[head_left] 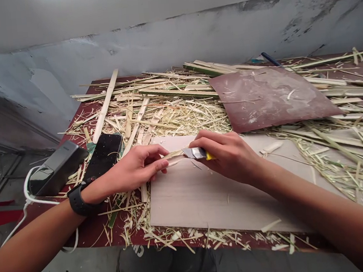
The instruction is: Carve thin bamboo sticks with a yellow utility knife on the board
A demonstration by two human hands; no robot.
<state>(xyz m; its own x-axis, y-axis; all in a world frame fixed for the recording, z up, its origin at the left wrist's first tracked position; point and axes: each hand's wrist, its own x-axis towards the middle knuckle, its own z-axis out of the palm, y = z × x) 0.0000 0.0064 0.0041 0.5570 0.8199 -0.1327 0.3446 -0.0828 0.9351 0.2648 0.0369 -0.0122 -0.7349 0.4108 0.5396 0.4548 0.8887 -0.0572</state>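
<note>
Between my hands is a short pale bamboo strip [174,158], held at its left end by my left hand [144,165], thumb against fingers. My right hand [226,152] is wrapped round a utility knife [209,155] with a yellow handle. Its metal blade meets the right part of the strip. Both hands are just above a pale board [207,202]. A few thin shavings lie on the board below the blade. My left wrist wears a black watch [78,200].
Behind the board is a heap of bamboo strips and shavings [182,114]. A brown sheet [270,95] lies on the heap at the right. Left of my hand are a black phone [104,154] and a grey power bank [58,167] with a white cable [28,189]. The table edge is in front.
</note>
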